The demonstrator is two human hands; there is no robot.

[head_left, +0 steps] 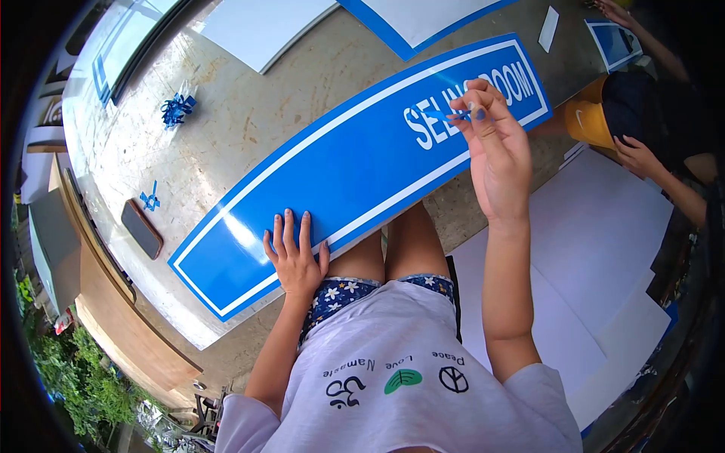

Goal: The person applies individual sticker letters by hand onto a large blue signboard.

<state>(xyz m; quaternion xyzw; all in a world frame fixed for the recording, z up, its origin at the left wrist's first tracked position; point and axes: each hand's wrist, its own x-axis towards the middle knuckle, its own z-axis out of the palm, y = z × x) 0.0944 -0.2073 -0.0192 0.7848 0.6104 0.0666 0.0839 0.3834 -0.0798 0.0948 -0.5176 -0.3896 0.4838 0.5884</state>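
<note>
A long blue sign (332, 170) with a white border and white lettering lies slantwise on the metal table. Its lettering reads "SELI…" and "ROOM", partly hidden behind my right hand. My left hand (297, 260) rests flat on the sign's lower edge, fingers spread and holding nothing. Raised over the lettering, my right hand (498, 155) has its thumb and fingers pinched together. Dark blue bits show at those fingertips, too small to name against the blue sign.
On the metal table (234, 121) lie a phone (142, 229), a clump of blue scraps (178, 110) and a small blue scrap (150, 198). White sheets (581, 249) are stacked at right. Another person's hand (638, 157) is beside them. White panels (260, 30) lie at the back.
</note>
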